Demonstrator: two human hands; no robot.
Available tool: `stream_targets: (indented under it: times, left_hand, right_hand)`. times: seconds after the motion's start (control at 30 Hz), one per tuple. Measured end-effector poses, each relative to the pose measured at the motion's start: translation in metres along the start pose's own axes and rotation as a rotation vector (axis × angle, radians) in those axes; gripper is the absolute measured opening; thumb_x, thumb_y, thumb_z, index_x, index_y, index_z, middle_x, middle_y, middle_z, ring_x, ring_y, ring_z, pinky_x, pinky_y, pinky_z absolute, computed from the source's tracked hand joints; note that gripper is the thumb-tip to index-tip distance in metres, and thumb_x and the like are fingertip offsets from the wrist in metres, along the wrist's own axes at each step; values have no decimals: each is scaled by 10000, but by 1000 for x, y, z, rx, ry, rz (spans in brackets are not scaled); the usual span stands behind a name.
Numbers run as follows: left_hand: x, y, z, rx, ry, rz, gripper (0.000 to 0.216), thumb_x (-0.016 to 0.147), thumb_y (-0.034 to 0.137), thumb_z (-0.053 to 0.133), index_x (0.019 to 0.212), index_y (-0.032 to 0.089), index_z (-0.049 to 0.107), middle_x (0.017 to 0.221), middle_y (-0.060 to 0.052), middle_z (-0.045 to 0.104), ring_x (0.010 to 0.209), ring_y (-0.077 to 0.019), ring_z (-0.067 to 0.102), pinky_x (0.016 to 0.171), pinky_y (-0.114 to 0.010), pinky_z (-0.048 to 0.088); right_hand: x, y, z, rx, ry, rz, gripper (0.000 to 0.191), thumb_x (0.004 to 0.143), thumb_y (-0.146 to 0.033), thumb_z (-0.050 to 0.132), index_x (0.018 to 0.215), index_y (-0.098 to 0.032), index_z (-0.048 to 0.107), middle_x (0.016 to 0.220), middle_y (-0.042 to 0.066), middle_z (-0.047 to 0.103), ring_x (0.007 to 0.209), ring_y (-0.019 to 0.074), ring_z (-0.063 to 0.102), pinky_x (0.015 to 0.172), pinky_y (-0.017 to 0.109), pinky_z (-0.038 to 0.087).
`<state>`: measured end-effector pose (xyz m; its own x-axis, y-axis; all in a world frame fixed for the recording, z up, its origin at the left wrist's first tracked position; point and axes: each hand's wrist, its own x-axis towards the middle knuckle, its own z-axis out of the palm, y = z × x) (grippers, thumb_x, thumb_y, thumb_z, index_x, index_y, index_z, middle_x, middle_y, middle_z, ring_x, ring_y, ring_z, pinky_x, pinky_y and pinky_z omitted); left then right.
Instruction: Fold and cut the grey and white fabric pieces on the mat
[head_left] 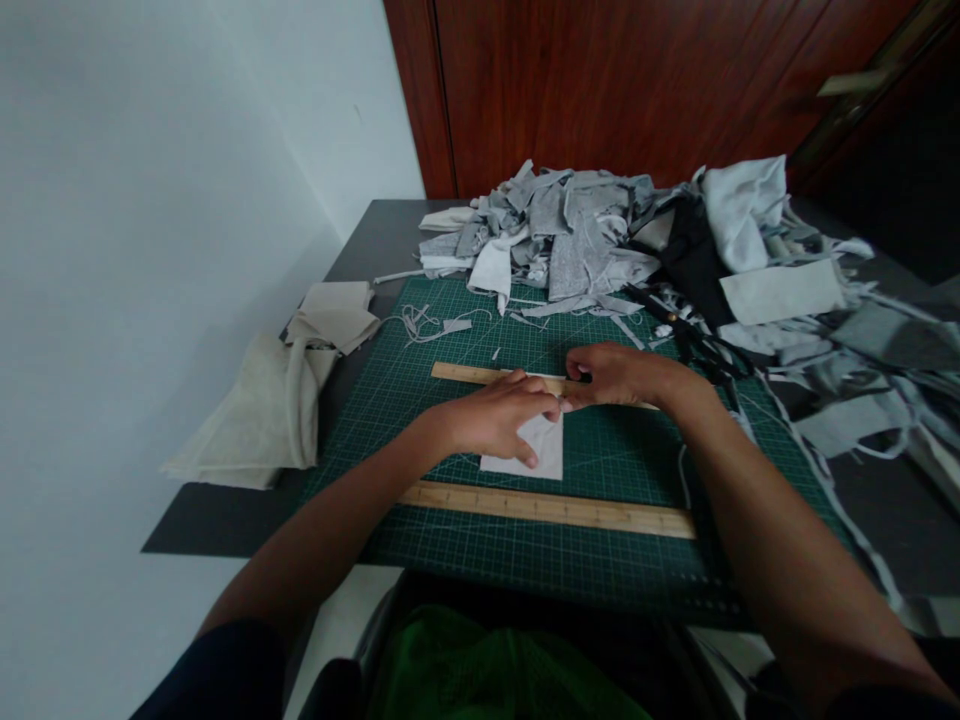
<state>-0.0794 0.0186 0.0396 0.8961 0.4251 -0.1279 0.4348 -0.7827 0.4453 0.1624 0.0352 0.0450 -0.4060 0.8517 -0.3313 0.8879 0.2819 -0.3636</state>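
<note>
A small off-white cloth piece [551, 455] lies on the green cutting mat [600, 470]. Across its far edge runs a short wooden ruler [461, 373]. Spread over the cloth is my left hand [502, 415], thumb apart from the fingers, fingertips by the ruler. My right hand [611, 372] is at the cloth's right far corner, over the ruler, its fingers curled in. Something dark shows between those fingers, too small to name. The fingertips of both hands nearly meet. Closer to me, a longer wooden ruler [547, 505] lies flat on the mat.
Grey and white fabric scraps [585, 225] are heaped at the back, spreading right around black scissors [701, 345]. Folded beige cloth [274, 410] sits at the table's left, beside the white wall [187, 200]. Loose threads [424, 322] lie on the mat. Behind stands a wooden door [600, 80].
</note>
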Motion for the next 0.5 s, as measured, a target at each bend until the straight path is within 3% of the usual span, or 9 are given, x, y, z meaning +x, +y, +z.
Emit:
stream_targets:
  times: [0.5]
  left_hand:
    - [0, -4, 2, -67, -13, 17, 534, 748, 330, 851, 1222, 229, 626, 1279, -56, 566, 1237, -290, 465, 1031, -379, 364]
  right_hand:
    - [-2, -1, 1, 47, -12, -22, 411, 765, -607, 713, 840, -221, 594, 828, 31, 647, 701, 194, 545, 584, 294, 328]
